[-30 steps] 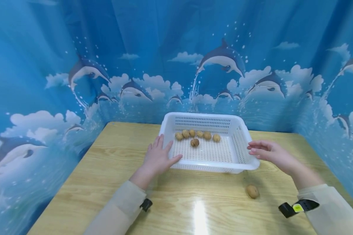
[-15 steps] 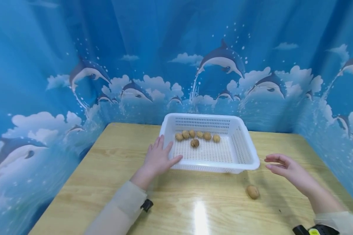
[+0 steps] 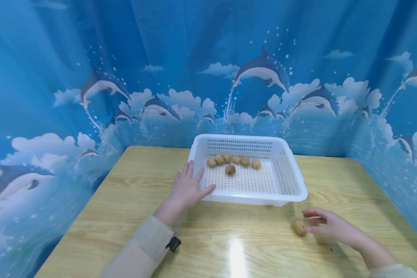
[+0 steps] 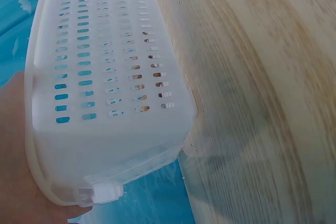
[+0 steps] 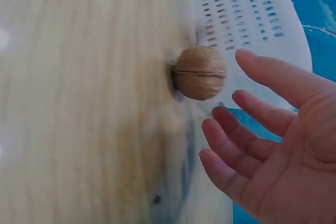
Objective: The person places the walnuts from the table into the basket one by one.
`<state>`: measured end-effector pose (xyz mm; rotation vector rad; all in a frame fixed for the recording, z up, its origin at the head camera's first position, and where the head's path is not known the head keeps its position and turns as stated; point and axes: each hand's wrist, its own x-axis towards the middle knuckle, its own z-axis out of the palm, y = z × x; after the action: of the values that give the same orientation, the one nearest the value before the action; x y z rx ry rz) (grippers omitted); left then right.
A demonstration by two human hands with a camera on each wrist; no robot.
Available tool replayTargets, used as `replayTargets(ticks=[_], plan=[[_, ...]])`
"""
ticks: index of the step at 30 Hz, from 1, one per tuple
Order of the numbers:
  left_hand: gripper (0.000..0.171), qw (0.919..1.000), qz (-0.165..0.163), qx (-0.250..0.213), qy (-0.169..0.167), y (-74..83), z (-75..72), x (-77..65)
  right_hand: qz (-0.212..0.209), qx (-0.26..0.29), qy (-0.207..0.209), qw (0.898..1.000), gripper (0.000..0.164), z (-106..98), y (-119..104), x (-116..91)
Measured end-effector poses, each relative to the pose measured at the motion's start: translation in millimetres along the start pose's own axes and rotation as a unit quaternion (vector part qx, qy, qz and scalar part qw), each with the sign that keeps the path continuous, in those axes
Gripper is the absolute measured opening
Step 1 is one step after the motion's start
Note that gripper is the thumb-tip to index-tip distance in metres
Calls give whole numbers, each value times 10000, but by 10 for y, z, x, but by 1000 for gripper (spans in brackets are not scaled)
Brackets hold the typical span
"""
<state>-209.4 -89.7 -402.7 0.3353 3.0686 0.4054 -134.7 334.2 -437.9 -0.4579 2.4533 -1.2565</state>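
Note:
A white perforated plastic basket (image 3: 253,196) stands on the wooden table. My left hand (image 3: 187,189) rests with spread fingers on its near left corner; the left wrist view shows part of that hand against the basket's rim (image 4: 31,145). Several walnuts (image 3: 244,161) lie inside, most in a row toward the back, with a darker walnut (image 3: 230,169) in front of them. One loose walnut (image 3: 299,227) is on the table at the basket's near right. Beside it is my right hand (image 3: 333,227), fingers loosely bent, holding nothing; the right wrist view shows a gap between fingertips and walnut (image 5: 200,73).
A blue curtain (image 3: 194,58) printed with dolphins and clouds surrounds the table (image 3: 125,193) at the back and sides. A small dark speck (image 3: 331,250) lies on the wood at the right.
My right hand has left the basket's right edge, drawn back to the right, then come down beside the loose walnut. The left hand and basket have stayed put.

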Motion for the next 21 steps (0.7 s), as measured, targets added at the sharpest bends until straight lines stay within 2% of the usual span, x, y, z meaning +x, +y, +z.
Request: replayTargets(ticks=[8, 13, 17, 21], plan=[[81, 9999, 2, -113, -23, -12, 16, -6, 138, 50, -236, 9996, 58, 126, 33, 16], [83, 9998, 86, -131, 101, -29, 38, 0, 103, -17, -146, 9998, 59, 169, 55, 42], [83, 9999, 98, -87, 66, -17, 26, 5, 29, -116, -21, 9999, 55, 185, 71, 46], [81, 9998, 110, -83, 106, -14, 21, 4, 125, -141, 27, 9998, 53, 187, 70, 52]])
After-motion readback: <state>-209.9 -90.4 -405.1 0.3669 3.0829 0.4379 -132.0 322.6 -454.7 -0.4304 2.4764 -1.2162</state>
